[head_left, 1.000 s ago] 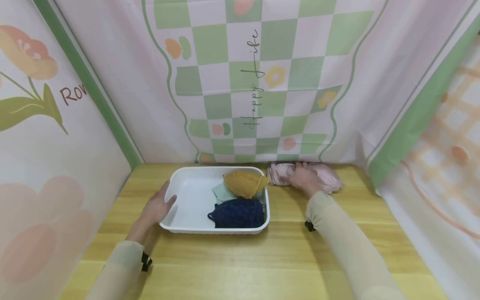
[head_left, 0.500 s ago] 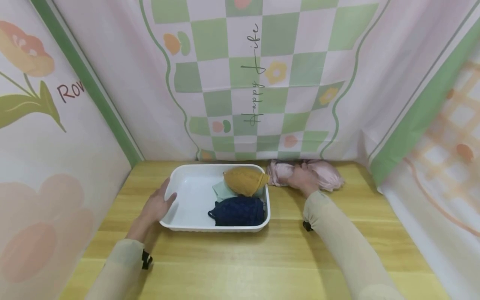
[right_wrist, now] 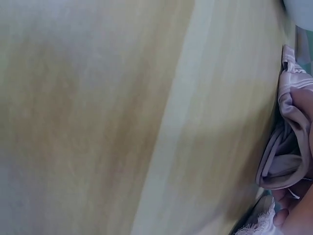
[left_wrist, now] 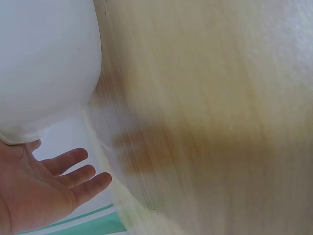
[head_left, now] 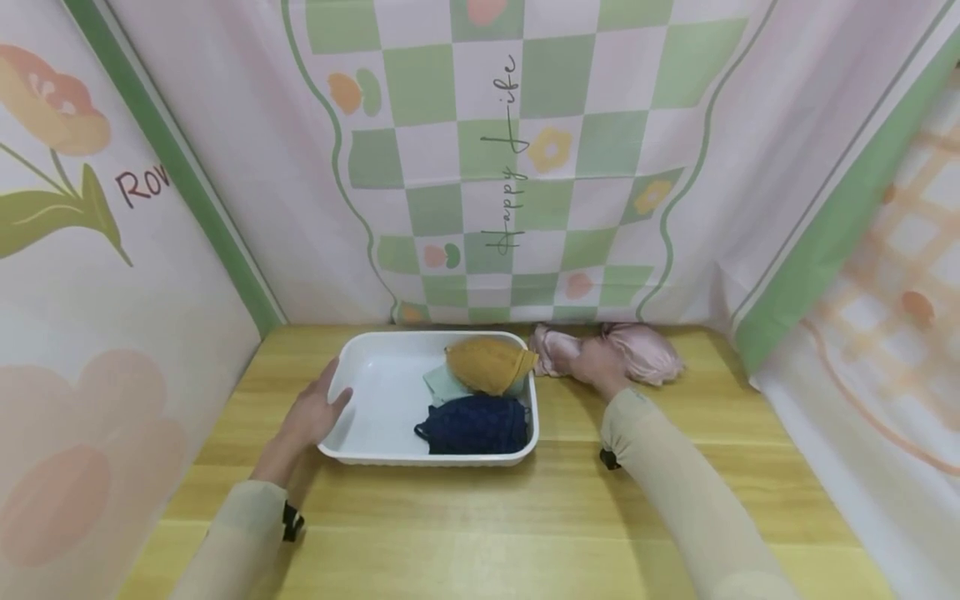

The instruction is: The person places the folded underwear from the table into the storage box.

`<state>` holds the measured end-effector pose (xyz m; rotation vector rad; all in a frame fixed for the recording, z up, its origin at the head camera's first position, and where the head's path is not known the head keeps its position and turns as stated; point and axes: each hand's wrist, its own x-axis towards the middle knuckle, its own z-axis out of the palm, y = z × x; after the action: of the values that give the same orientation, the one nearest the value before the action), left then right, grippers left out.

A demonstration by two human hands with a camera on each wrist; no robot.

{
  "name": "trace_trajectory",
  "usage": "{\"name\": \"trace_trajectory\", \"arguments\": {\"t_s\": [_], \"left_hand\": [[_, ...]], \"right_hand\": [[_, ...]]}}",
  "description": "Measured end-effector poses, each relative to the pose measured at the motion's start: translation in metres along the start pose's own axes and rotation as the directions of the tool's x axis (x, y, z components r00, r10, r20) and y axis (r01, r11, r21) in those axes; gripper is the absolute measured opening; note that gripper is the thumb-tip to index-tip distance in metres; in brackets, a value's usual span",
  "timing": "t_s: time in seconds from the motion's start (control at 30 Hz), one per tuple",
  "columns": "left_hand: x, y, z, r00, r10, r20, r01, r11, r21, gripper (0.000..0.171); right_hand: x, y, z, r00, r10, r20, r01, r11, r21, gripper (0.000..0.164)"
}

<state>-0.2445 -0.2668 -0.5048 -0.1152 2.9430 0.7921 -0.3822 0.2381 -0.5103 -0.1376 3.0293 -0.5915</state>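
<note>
My left hand [head_left: 309, 414] rests at the left end of a white tray [head_left: 375, 457], its thumb over the rim. In the left wrist view, several fingers [left_wrist: 90, 188] extend fairly straight outside the tray wall. To the right of the tray, my right hand [head_left: 597, 362] grips the middle of a pink satin garment [head_left: 647, 354] that looks like a bra. In the right wrist view, fingers [right_wrist: 304, 100] lie on its folds [right_wrist: 286, 164], with lace [right_wrist: 266, 218] below. A folded navy garment [head_left: 476, 427] with a strap loop lies in the tray's right half.
Behind the navy piece, a mustard garment [head_left: 487, 364] lies partly on a pale green cloth [head_left: 444, 383]. The wooden table [head_left: 450, 533] meets a printed curtain [head_left: 517, 217] along its back edge. Other curtains hang at both sides.
My right hand has shifted slightly left, and the left part of the pink garment has bunched with it, pulling away from the rounded right part. The left hand and tray stay put.
</note>
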Motion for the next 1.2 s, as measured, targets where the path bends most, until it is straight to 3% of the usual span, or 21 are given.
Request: {"name": "trace_trajectory", "arguments": {"t_s": [0.13,0.47,0.97,1.2], "left_hand": [[0.0,0.0,-0.001,1.0,-0.008,0.007,0.008,1.0,-0.006,0.076],[0.001,0.0,0.0,0.999,-0.03,0.018,0.03,1.0,-0.004,0.076],[0.003,-0.002,0.001,1.0,-0.012,0.013,0.012,1.0,-0.006,0.077],[0.002,-0.001,0.0,1.0,-0.017,0.024,0.017,1.0,0.002,0.077]], "right_hand": [[-0.002,-0.004,-0.001,1.0,0.012,0.01,-0.012,1.0,-0.004,0.076],[-0.007,-0.003,-0.001,1.0,0.029,-0.002,-0.029,0.999,0.029,0.066],[-0.018,0.0,-0.01,0.997,0.064,-0.032,-0.06,0.991,0.121,0.071],[-0.025,-0.004,-0.017,0.997,0.042,-0.062,-0.032,0.987,0.158,0.073]]}}
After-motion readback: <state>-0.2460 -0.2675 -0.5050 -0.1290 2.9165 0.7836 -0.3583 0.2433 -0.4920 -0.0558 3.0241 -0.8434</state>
